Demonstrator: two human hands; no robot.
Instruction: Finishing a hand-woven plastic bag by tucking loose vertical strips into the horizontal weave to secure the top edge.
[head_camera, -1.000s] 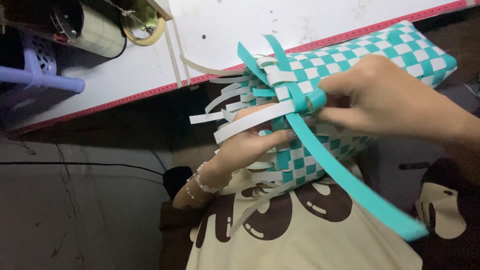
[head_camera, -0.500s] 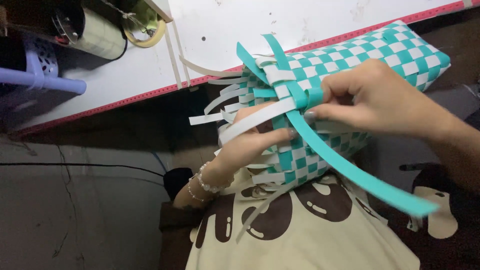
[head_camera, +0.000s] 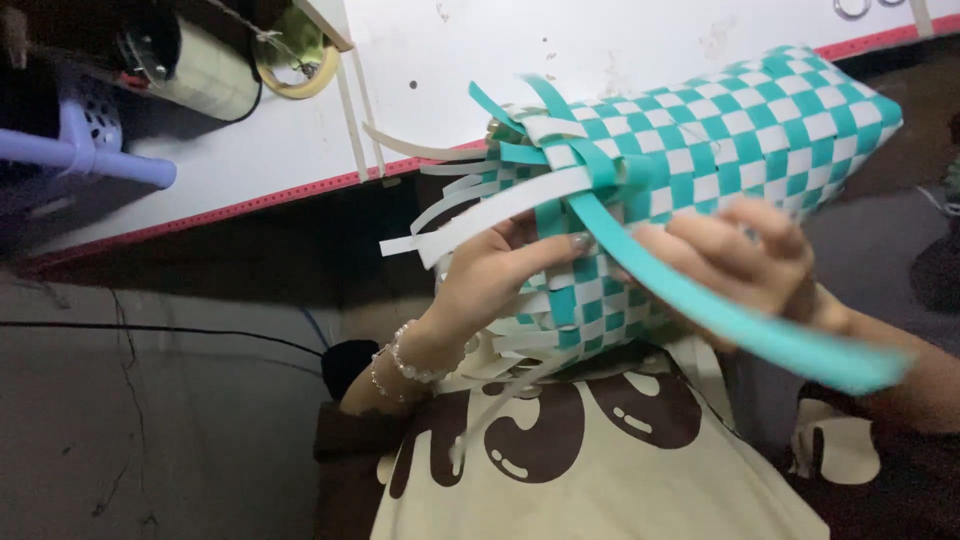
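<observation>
The left hand (head_camera: 500, 275) has its grip closed on the loose end of a teal-and-white woven basket (head_camera: 720, 130), held in the air in front of the white table (head_camera: 250, 160). The right hand (head_camera: 740, 265) pinches a long teal strip (head_camera: 760, 335) running out from the weave

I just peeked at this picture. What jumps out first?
A teal-and-white checkered woven basket fills the middle, held up in front of a white table. The left hand supports its unfinished end with loose white strips, while the right hand holds a long teal strip.
</observation>
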